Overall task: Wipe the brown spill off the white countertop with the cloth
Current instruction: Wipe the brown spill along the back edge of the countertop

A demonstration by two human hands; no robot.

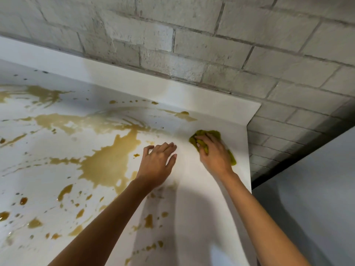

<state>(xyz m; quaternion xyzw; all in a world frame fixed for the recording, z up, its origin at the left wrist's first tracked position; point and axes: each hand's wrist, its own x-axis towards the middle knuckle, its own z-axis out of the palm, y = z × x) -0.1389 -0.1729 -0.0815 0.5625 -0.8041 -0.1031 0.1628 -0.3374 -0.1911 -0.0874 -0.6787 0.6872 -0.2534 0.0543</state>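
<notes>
Right hand (213,152) is down on the cloth (209,133), fingers curled into the bunched olive-green fabric and gripping it against the white counter (192,179). That puts the cloth at the far right of the counter, close to its right edge and a little way out from the raised white upstand (134,83) along the back. Left hand (157,160) rests palm-down just beside it, fingers loosely spread and only lightly bent, holding nothing, fingertips touching the surface. The two hands sit near each other but apart, with a bare white strip between them.

And the brown spill (107,164): its biggest pool lies immediately left of the left hand, the thumb side nearly at its edge. From there it runs in streaks up and to the left, with splashes and droplets scattered across the near and far left of the counter and a few spots by the upstand. Under the forearms, more brown spots dot the surface. Behind it all rises a pale block wall (211,45).
</notes>
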